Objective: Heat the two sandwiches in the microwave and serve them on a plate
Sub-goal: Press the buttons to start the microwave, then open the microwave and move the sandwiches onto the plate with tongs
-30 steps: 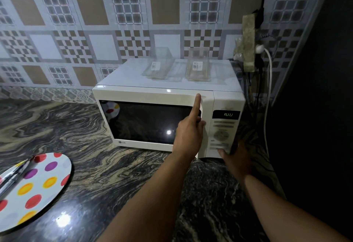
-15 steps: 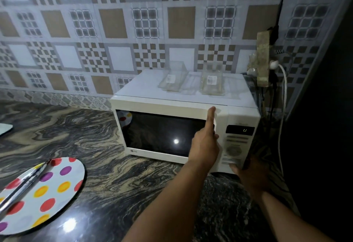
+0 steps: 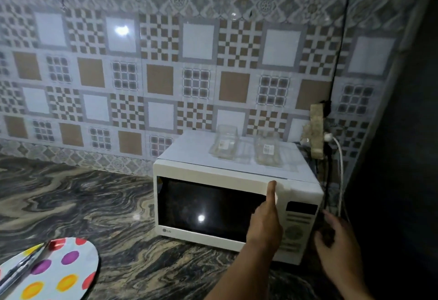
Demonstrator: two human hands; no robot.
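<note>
The white microwave [image 3: 213, 171] stands on the dark marbled counter [image 3: 94, 205] with its door closed. Its window is dark, and no sandwich shows anywhere. My left hand [image 3: 265, 224] is at the right edge of the door, fingers curled on the handle and index finger stretched upward. Just right of the control panel [image 3: 298, 226], my right hand [image 3: 336, 250] hovers beside the microwave, holding nothing, fingers apart. A round polka-dot plate [image 3: 68, 273] lies at the bottom left with a metal utensil [image 3: 21, 269] resting across it.
Two clear plastic boxes [image 3: 225, 143] [image 3: 267, 150] sit on top of the microwave. A socket board [image 3: 316, 131] with a white cable [image 3: 340, 164] hangs on the tiled wall just right of it. A dark wall [image 3: 391, 181] closes off the right side.
My right hand has left the lower panel buttons and moved right, beside the microwave. The lit display has gone dark. My view has lifted; the left hand stays on the door handle.
</note>
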